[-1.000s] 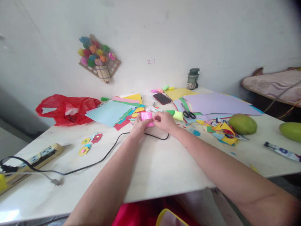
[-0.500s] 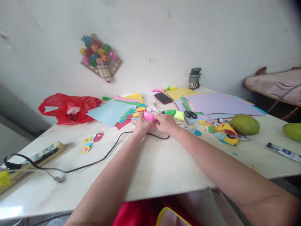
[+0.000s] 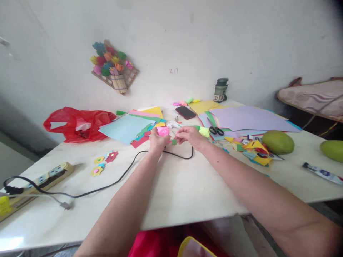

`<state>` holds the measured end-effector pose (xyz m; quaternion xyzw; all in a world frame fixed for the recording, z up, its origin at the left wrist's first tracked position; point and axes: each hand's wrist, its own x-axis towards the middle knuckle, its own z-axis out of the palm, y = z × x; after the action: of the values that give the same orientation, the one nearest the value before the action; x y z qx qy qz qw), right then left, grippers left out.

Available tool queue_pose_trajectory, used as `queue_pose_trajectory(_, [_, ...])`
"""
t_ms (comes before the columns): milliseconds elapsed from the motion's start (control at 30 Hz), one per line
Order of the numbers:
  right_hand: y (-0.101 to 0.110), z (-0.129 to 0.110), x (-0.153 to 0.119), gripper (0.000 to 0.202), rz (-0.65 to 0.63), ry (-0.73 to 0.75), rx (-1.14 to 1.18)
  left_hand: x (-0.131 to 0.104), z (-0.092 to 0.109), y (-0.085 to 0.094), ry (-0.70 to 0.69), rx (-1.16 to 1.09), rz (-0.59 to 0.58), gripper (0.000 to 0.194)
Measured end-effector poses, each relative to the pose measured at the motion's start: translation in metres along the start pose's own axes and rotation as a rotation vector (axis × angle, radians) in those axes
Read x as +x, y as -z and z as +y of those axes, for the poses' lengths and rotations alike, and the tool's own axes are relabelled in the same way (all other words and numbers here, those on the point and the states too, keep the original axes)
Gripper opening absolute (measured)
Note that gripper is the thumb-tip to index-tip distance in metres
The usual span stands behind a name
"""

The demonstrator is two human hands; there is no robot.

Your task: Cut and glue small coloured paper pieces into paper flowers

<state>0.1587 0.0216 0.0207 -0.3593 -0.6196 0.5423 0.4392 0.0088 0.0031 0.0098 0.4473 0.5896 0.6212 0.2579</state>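
Observation:
My left hand [image 3: 158, 142] is closed around a bright pink soft packet [image 3: 163, 131], which looks like modelling clay in a wrapper. Just to its right, apart from the packet, my right hand [image 3: 189, 137] has its fingertips pinched together; whatever is between them is too small to make out. Behind the hands lies a white glue gun [image 3: 173, 124], partly hidden. A yellow-green packet [image 3: 204, 132] rests beyond my right hand, beside black-handled scissors [image 3: 216, 131].
A black cord [image 3: 125, 173] crosses the table from the power strip [image 3: 48, 178]. Paper flowers [image 3: 111, 156] lie at left, near a red plastic bag [image 3: 80, 123]. Coloured sheets [image 3: 241, 117], a phone [image 3: 185, 112], paper scraps [image 3: 258, 151], green mangoes [image 3: 278, 141] and a tube [image 3: 323, 174] lie about.
My hands have moved apart. The left has shifted slightly left with the pink packet, and the right has drawn away from it to the right.

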Motion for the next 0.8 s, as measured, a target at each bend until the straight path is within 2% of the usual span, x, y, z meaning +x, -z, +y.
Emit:
queue_pose_trajectory(33, [0.001, -0.002, 0.0, 0.006, -0.032, -0.028, 0.119, 0.001, -0.001, 0.002, 0.033, -0.058, -0.011, 0.038])
queue_pose_trajectory(100, [0.002, -0.005, -0.002, 0.009, -0.079, -0.062, 0.247, 0.001, -0.001, 0.005, 0.114, -0.214, -0.105, 0.042])
queue_pose_trajectory(167, [0.003, -0.005, -0.003, 0.012, -0.112, -0.094, 0.308, -0.001, 0.001, 0.007, 0.167, -0.338, -0.188, 0.044])
queue_pose_trajectory(267, [0.004, -0.004, -0.003, 0.012, -0.143, -0.125, 0.376, -0.005, 0.005, 0.008, 0.205, -0.448, -0.246, 0.042])
queue_pose_trajectory(433, [0.007, -0.004, -0.002, 0.007, -0.165, -0.125, 0.42, -0.009, 0.011, 0.007, 0.27, -0.537, -0.246, 0.038])
queue_pose_trajectory(533, [0.007, -0.008, -0.002, 0.011, -0.092, -0.152, 0.435, -0.009, 0.011, 0.006, 0.279, -0.562, -0.247, 0.04])
queue_pose_trajectory(633, [0.006, -0.011, -0.002, 0.008, -0.033, -0.246, 0.434, -0.008, 0.009, 0.006, 0.284, -0.572, -0.254, 0.041])
queue_pose_trajectory(733, [0.007, -0.01, -0.001, 0.003, -0.037, -0.314, 0.355, -0.008, 0.007, 0.006, 0.296, -0.567, -0.258, 0.041])
queue_pose_trajectory(800, [0.006, -0.007, 0.0, 0.009, -0.02, -0.272, 0.254, -0.007, 0.005, 0.006, 0.289, -0.574, -0.282, 0.04])
